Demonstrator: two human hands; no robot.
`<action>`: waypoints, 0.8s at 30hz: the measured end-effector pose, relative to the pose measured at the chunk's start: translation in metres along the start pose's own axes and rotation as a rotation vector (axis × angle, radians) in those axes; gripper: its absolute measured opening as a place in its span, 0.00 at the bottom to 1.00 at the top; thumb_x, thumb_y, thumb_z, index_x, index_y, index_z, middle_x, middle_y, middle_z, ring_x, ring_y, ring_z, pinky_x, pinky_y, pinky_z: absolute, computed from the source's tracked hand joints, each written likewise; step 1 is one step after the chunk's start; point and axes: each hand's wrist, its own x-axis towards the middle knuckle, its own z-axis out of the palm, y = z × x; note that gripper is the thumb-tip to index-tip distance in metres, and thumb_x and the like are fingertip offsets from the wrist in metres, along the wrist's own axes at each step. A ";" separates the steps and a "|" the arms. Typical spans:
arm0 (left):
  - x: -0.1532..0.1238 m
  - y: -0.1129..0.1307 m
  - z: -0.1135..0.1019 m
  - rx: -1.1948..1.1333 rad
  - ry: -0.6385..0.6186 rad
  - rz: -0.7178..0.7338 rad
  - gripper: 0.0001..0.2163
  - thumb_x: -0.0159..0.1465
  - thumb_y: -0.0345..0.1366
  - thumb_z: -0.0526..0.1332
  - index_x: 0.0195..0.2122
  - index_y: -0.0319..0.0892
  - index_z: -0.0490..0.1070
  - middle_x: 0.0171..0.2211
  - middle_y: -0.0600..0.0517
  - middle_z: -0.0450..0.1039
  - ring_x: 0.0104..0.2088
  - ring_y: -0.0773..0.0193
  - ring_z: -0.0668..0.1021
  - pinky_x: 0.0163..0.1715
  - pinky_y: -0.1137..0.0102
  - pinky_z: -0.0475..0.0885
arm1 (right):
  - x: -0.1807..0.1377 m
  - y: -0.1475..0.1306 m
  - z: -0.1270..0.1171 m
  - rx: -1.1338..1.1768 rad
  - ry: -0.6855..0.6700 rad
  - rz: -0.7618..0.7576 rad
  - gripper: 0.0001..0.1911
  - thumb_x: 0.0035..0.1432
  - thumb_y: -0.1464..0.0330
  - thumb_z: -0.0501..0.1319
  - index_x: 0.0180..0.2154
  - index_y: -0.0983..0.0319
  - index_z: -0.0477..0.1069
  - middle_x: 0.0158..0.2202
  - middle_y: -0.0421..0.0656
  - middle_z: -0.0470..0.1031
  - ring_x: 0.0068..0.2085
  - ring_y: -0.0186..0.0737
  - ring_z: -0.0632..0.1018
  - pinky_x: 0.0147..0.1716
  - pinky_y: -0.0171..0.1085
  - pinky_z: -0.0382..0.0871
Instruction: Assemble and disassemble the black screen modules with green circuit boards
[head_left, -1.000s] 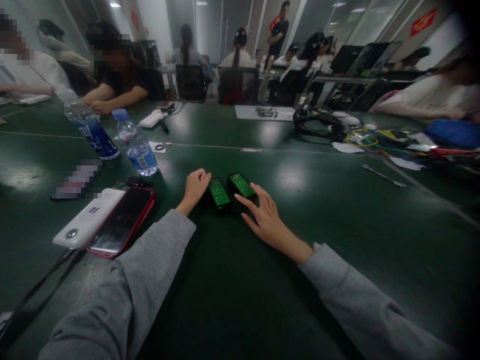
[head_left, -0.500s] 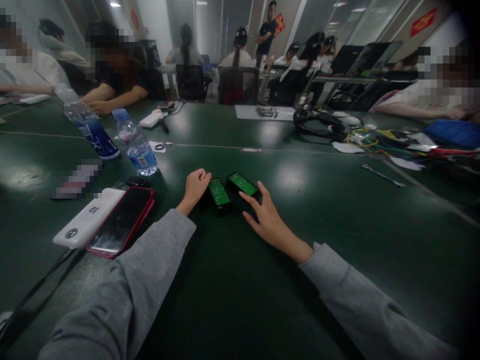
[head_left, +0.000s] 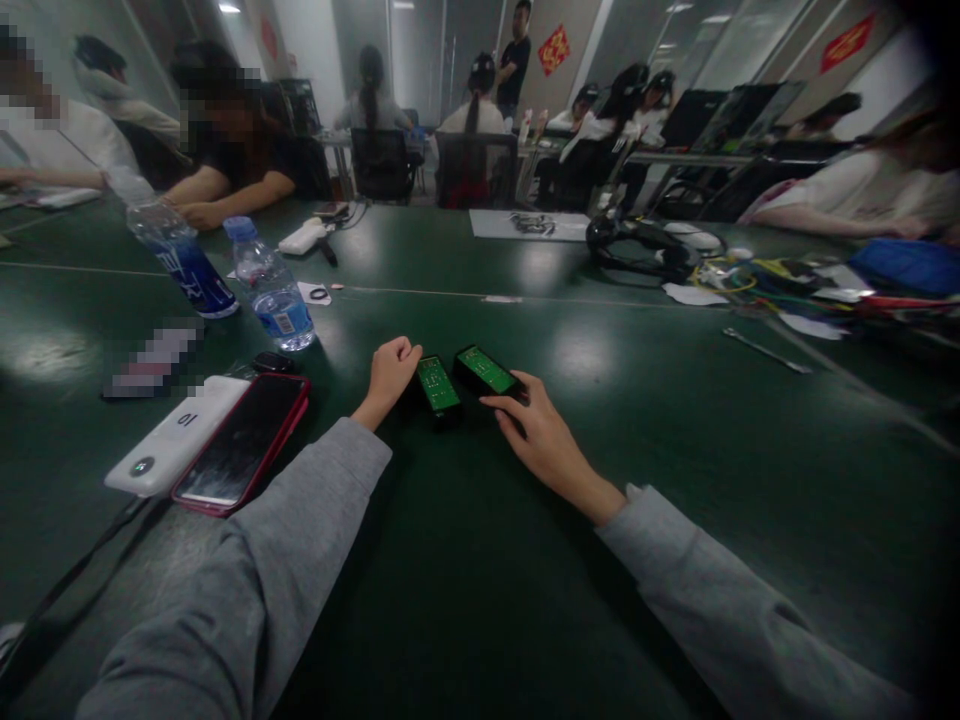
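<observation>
Two small black boxes with green circuit boards on top lie side by side on the dark green table (head_left: 465, 580). My left hand (head_left: 391, 375) is curled into a loose fist and rests against the left box (head_left: 438, 386); nothing shows inside it. My right hand (head_left: 541, 438) has its fingers curled round the near end of the right box (head_left: 489, 371), which is turned a little clockwise. Both arms wear grey sleeves.
At the left lie a phone in a red case (head_left: 244, 440), a white power bank (head_left: 174, 436) and two water bottles (head_left: 271, 288). Headphones (head_left: 637, 248), cables and papers clutter the far right. Other people sit around the table and behind it.
My right hand's fingers went from flat beside the right box to curled on its near end, and that box has swung slightly clockwise. My left hand has stayed put.
</observation>
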 end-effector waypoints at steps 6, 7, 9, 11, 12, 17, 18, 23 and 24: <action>0.000 0.000 0.000 -0.019 -0.013 -0.015 0.18 0.59 0.33 0.59 0.18 0.43 0.48 0.17 0.58 0.52 0.21 0.69 0.59 0.26 0.70 0.55 | -0.001 0.003 0.000 -0.008 0.048 -0.002 0.14 0.64 0.70 0.54 0.48 0.52 0.71 0.59 0.45 0.56 0.56 0.50 0.67 0.50 0.55 0.70; 0.000 -0.001 0.000 -0.021 -0.012 -0.014 0.18 0.59 0.33 0.59 0.18 0.43 0.48 0.17 0.58 0.52 0.21 0.69 0.59 0.26 0.70 0.55 | -0.001 0.003 0.001 -0.009 0.050 -0.004 0.14 0.64 0.70 0.54 0.48 0.52 0.71 0.59 0.45 0.56 0.56 0.50 0.67 0.50 0.55 0.70; 0.000 -0.001 0.000 -0.025 -0.012 -0.011 0.18 0.59 0.33 0.59 0.18 0.43 0.48 0.17 0.58 0.52 0.21 0.69 0.59 0.25 0.70 0.55 | 0.000 0.005 0.001 -0.009 0.051 -0.007 0.15 0.64 0.69 0.53 0.49 0.52 0.71 0.59 0.45 0.56 0.56 0.50 0.67 0.49 0.55 0.71; 0.000 -0.001 -0.001 -0.025 -0.014 -0.011 0.18 0.59 0.33 0.59 0.18 0.43 0.48 0.17 0.58 0.52 0.21 0.69 0.59 0.25 0.69 0.55 | 0.000 0.005 0.002 -0.006 0.052 -0.012 0.15 0.64 0.68 0.53 0.50 0.51 0.71 0.59 0.45 0.57 0.55 0.51 0.68 0.48 0.55 0.71; 0.000 -0.001 -0.001 -0.025 -0.016 -0.013 0.19 0.59 0.33 0.59 0.18 0.43 0.48 0.17 0.58 0.52 0.21 0.69 0.59 0.25 0.69 0.55 | 0.000 0.005 0.002 -0.003 0.055 -0.014 0.16 0.64 0.68 0.53 0.51 0.50 0.70 0.59 0.45 0.57 0.55 0.51 0.68 0.48 0.54 0.71; 0.000 0.000 -0.001 -0.026 -0.017 -0.018 0.18 0.59 0.34 0.59 0.18 0.43 0.49 0.17 0.58 0.52 0.21 0.69 0.59 0.25 0.70 0.55 | 0.001 0.004 0.001 0.030 0.094 0.010 0.21 0.64 0.66 0.53 0.58 0.52 0.62 0.56 0.48 0.60 0.52 0.49 0.70 0.46 0.50 0.73; 0.000 0.000 -0.001 -0.026 -0.019 -0.018 0.18 0.59 0.34 0.59 0.18 0.43 0.49 0.17 0.58 0.52 0.21 0.69 0.59 0.25 0.70 0.55 | 0.001 0.004 0.000 0.038 0.105 0.021 0.22 0.64 0.66 0.54 0.59 0.53 0.60 0.55 0.48 0.61 0.52 0.49 0.70 0.46 0.50 0.73; 0.000 -0.001 -0.001 -0.017 -0.015 -0.001 0.18 0.59 0.34 0.59 0.18 0.43 0.49 0.17 0.58 0.52 0.21 0.70 0.59 0.26 0.70 0.55 | 0.002 0.005 0.002 0.004 0.171 0.033 0.24 0.62 0.68 0.54 0.60 0.58 0.58 0.54 0.50 0.63 0.53 0.49 0.70 0.50 0.50 0.70; 0.000 -0.001 -0.001 -0.013 -0.014 -0.001 0.18 0.59 0.34 0.59 0.18 0.43 0.49 0.17 0.58 0.52 0.21 0.70 0.59 0.26 0.70 0.54 | 0.002 0.006 0.003 -0.020 0.192 0.029 0.24 0.62 0.68 0.54 0.60 0.58 0.58 0.54 0.50 0.63 0.53 0.49 0.69 0.51 0.50 0.70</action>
